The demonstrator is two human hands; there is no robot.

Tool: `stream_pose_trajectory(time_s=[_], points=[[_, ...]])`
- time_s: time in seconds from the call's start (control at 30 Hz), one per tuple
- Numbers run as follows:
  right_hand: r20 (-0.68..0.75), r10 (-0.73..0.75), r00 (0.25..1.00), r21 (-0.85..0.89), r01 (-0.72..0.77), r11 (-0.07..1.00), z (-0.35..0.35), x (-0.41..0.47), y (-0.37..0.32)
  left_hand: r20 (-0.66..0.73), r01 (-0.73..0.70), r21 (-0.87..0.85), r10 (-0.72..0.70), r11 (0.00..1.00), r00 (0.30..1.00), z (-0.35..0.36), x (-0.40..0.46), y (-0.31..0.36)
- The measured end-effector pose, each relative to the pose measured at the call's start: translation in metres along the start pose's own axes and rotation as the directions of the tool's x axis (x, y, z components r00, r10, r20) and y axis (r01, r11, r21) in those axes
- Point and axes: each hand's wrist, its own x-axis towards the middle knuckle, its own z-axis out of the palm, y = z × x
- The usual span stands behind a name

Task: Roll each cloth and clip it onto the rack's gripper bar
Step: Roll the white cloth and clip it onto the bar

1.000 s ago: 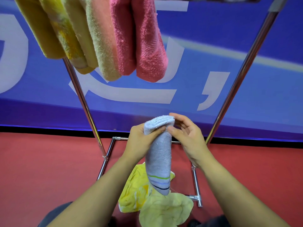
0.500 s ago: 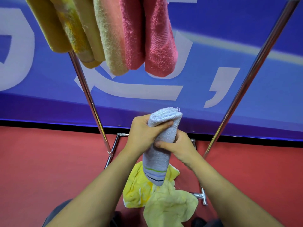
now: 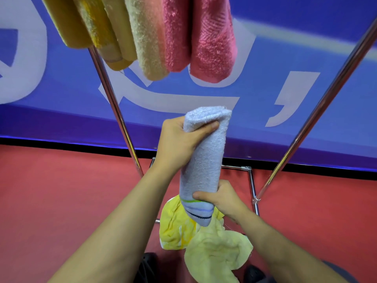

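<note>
A pale lilac cloth (image 3: 206,158), rolled into an upright tube with striped lower end, is held between both hands in mid-air. My left hand (image 3: 179,141) grips its top, thumb across the front. My right hand (image 3: 222,199) grips its lower part near the stripes. Above hang several rolled cloths: pink ones (image 3: 200,37), a beige-peach one (image 3: 146,37) and yellow ones (image 3: 89,23). The bar holding them is out of view.
Two loose yellow cloths (image 3: 204,237) lie on the red floor below my hands. Slanted chrome rack poles stand at left (image 3: 114,107) and right (image 3: 318,111), with the rack's base frame (image 3: 251,180) on the floor. A blue banner (image 3: 285,58) fills the background.
My right hand slid from the top of the lilac roll down to its striped lower end. The roll has tightened and risen slightly.
</note>
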Motion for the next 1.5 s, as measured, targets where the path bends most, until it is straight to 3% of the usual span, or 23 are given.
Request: stream_pose_trajectory(time_s=[0.27,0.4,0.67,0.93,1.07,1.2,1.4,1.5], points=[[0.069,0.086,0.994,-0.071,-0.081,0.994,-0.012,-0.008,0.031,-0.029,-0.025,-0.023,0.024,0.999,0.999,0.002,0.007,0.007],[0.094,0.096,0.991,-0.101,-0.087,0.991,-0.016,-0.012,0.026,-0.031,0.028,-0.035,-0.029,0.999,0.999,0.005,0.006,0.004],[-0.007,-0.106,0.994,0.135,0.106,0.985,-0.024,-0.011,-0.033,0.073,0.119,-0.008,-0.118,0.993,0.990,0.018,-0.003,-0.007],[0.088,-0.134,0.987,-0.048,0.139,0.989,-0.032,-0.024,-0.041,-0.029,0.200,-0.005,-0.200,0.980,0.979,0.009,0.002,-0.021],[0.162,-0.148,0.976,-0.066,0.160,0.985,-0.035,-0.034,-0.052,-0.084,0.334,-0.109,-0.343,0.936,0.935,0.002,0.005,-0.041],[0.207,-0.210,0.956,0.059,0.202,0.978,-0.039,-0.040,-0.068,-0.093,0.464,-0.258,-0.500,0.847,0.861,-0.003,0.007,-0.057],[0.236,-0.265,0.935,0.026,0.266,0.964,-0.042,-0.050,-0.091,-0.058,0.614,-0.284,-0.652,0.737,0.756,-0.005,0.002,-0.081],[0.181,-0.269,0.946,0.045,0.266,0.963,-0.040,-0.054,-0.097,0.003,0.644,-0.189,-0.655,0.742,0.756,-0.004,0.000,-0.088]])
